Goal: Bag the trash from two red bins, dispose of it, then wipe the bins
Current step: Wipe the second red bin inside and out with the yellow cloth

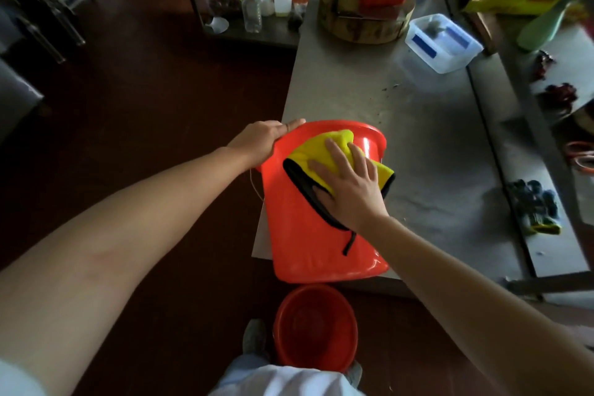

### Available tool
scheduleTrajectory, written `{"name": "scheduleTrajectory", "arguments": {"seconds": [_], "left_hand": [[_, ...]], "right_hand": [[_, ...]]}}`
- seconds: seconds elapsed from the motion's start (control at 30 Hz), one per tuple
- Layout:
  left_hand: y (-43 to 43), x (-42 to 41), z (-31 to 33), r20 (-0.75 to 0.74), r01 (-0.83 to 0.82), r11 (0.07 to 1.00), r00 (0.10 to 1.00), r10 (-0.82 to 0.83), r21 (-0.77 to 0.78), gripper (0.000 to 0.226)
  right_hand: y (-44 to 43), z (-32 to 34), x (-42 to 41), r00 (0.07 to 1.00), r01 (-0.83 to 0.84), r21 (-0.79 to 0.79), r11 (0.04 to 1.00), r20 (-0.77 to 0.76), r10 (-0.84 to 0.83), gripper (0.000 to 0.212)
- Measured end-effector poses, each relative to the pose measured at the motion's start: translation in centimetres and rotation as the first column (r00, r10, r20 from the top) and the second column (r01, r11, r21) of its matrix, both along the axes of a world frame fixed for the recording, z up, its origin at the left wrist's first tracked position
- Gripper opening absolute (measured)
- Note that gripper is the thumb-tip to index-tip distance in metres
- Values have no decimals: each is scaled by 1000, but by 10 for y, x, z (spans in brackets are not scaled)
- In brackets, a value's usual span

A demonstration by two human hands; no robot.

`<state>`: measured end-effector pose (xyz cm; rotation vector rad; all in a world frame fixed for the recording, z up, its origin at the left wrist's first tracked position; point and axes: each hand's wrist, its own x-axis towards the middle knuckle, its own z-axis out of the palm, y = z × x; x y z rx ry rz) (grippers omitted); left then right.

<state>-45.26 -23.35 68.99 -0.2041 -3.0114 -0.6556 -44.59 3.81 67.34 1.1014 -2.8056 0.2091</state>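
Here, left hand (257,141) is gripping the bin (305,235), right hand (348,190) pressing cloth (334,141) flat — pushing harder risks sliding it off the table (418,138).

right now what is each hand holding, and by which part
The left hand grips the red bin by its rim. The right hand holds nothing: its flat fingers press a yellow cloth against the bin's side.

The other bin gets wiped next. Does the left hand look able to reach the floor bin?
Probably, once freed: the left hand grips the rim of the tabletop bin, and nothing covers the floor bin.
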Motion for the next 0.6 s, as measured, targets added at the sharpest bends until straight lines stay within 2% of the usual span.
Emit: {"name": "scheduleTrajectory", "arguments": {"seconds": [0.07,0.17,0.23,0.3,0.4,0.5,0.6], "left_hand": [[-1,2,2,35,-13,999,999,12,35,59],[-2,-2,3,44,-34,999,998,34,9,67],[1,-4,3,60,-36,999,998,36,-1,66],[3,-4,3,66,-38,999,997,36,22,56],[6,-7,1,33,-21,1000,999,21,2,62],[4,-6,-2,31,-29,1000,999,29,-2,68],[3,-3,-8,58,-106,991,993,101,84,41]], "right_hand": [[20,-14,28,1000,-14,-58,998,-18,13,49],[57,-37,75,996,-82,-123,989,-54,76,48],[78,-48,99,993,-110,-115,987,-55,104,48],[89,-53,110,993,-116,-106,988,-41,113,48],[89,-49,105,994,-108,-113,988,-1,109,50],[72,-37,77,997,-24,-123,992,72,33,51],[42,-21,30,989,101,-114,988,121,-87,53]]}}
